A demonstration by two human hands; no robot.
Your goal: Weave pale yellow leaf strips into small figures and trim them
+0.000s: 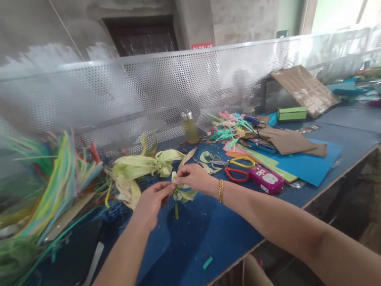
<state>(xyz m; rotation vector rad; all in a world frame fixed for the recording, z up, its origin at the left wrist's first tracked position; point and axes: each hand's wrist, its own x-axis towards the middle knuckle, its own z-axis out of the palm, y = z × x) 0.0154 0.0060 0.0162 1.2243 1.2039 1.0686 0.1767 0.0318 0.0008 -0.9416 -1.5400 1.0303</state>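
Observation:
Both my hands meet over the blue table (204, 236) and pinch a small bundle of pale green leaf strips (182, 193). My left hand (152, 199) grips the strips from the left with its fingers closed. On the other side my right hand (196, 178), with a gold bracelet at the wrist, closes on the top of the same bundle. The lower ends of the strips rest on the table. A larger heap of the same pale green strips (137, 170) lies just beyond my hands.
Red-handled scissors (237, 174), a yellow loop and a pink case (266, 179) lie to the right on coloured paper sheets (308, 163). Long coloured sticks (53, 182) fan out at the left. A small bottle (190, 126) stands by the perforated metal screen (167, 84). Cardboard and a green box (291, 114) sit at the far right.

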